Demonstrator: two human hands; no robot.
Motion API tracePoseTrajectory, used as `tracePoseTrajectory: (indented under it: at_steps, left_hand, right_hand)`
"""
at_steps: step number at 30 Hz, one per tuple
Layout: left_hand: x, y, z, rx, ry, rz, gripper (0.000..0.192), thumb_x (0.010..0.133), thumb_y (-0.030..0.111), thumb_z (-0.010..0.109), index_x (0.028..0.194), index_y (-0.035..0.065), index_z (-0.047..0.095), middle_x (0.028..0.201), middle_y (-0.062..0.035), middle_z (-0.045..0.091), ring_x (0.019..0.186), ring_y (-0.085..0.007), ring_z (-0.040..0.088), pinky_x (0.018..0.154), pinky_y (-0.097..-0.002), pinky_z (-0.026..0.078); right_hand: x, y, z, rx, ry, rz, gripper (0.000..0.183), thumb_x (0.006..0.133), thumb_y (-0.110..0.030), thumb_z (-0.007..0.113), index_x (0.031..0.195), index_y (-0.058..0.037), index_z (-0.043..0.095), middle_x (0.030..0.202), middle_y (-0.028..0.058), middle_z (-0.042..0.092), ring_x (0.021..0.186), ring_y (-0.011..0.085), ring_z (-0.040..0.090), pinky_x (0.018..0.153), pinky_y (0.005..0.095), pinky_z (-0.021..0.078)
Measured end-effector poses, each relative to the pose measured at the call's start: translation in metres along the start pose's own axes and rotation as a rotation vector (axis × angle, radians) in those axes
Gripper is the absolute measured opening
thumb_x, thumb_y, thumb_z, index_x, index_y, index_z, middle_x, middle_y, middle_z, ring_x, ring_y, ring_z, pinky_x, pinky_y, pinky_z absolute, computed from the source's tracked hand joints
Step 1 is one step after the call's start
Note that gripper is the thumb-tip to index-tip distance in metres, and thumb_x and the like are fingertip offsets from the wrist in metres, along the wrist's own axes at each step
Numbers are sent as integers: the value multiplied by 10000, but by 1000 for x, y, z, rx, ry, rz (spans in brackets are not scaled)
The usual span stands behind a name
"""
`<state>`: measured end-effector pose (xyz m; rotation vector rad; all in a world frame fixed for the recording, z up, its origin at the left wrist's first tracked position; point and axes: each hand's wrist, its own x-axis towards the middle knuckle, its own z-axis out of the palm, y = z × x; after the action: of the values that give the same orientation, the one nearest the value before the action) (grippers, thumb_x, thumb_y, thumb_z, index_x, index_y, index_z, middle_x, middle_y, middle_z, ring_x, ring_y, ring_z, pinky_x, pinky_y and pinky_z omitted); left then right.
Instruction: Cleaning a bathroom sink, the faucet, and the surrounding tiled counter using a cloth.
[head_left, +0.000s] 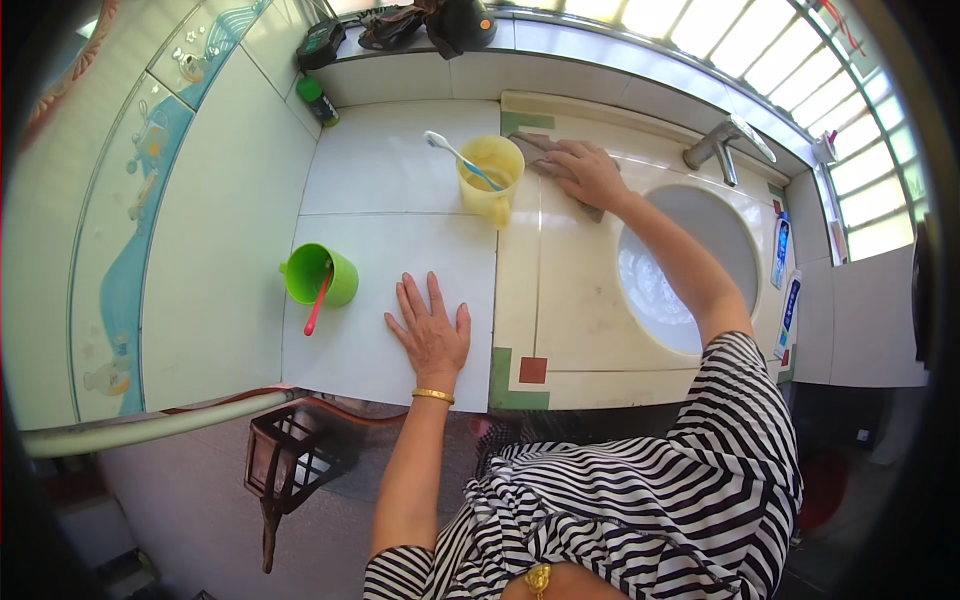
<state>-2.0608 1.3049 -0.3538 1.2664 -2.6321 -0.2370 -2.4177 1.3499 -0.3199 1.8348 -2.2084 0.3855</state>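
Observation:
My right hand (589, 176) presses on a grey-brown cloth (534, 146) at the back of the cream washbasin counter, its fingers spread over the fabric. Just left of the cloth stands a pale yellow plastic mug (480, 199), with a white and blue toothbrush (448, 148) leaning in it, bristles up. My left hand (433, 337) lies flat on the white tile (390, 240) with fingers apart and nothing in it. To its left is a green plastic mug (343, 279) holding a red-handled toothbrush (318, 306), whose handle sticks out over the rim.
A round white basin (724, 232) is sunk into the counter under a chrome faucet (705, 146). Two toothpaste tubes (781, 244) lie along its right edge. In the back left corner stands a green-capped can (321, 101). Dark items (457, 26) sit on the sill. A wooden stool (274, 457) stands below.

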Motion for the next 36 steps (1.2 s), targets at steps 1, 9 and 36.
tracePoseTrajectory:
  at_steps: [1,9,36]
  left_hand:
    - [-1,0,-1,-5,-10,-1,658,857,386,488,1411,85,301,1484,-206,178,1379,-347,151,1040,-626,136]
    - [0,-1,-2,13,-33,-6,666,851,368,504,1414,79,293,1484,-216,169,1378,-357,147,1036,-632,131]
    - [-2,4,-1,101,-14,19,664,861,361,486,1430,98,268,1483,-206,186,1367,-362,186,1031,-614,161]
  right_hand:
    - [-5,-2,4,27,35,21,293,773,-237,591,1052,-165,643,1164,55,543,1034,280,506,865,370,432]
    - [129,-42,62,-120,204,-266,161,753,-176,545,842,-173,679,1106,10,547,1068,203,471,923,325,380]
    - [82,-21,44,-237,41,-235,144,771,-134,543,859,-116,656,1038,22,565,1039,221,494,835,343,414]
